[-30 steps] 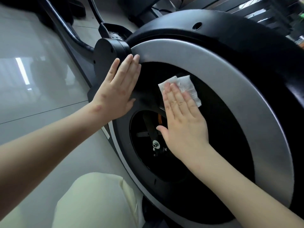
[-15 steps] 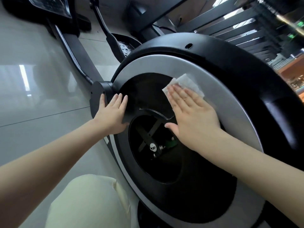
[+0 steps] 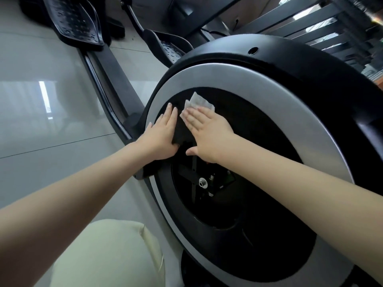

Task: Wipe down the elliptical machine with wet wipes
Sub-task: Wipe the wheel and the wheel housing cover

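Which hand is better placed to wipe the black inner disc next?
Right. The right hand presses the wet wipe flat against the black disc; the left hand lies bare beside it, holding no wipe, so it probably just braces.

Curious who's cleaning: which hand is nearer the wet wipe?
Right. The right hand presses flat on the wet wipe; the left hand rests on the black flywheel cover just left of it.

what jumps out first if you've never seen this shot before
A big black wheel housing with a wide silver ring fills the right half of the view. In the middle, the right hand presses a white wipe flat just inside that ring, with the left hand flat beside it. A black pedal shows at upper left.
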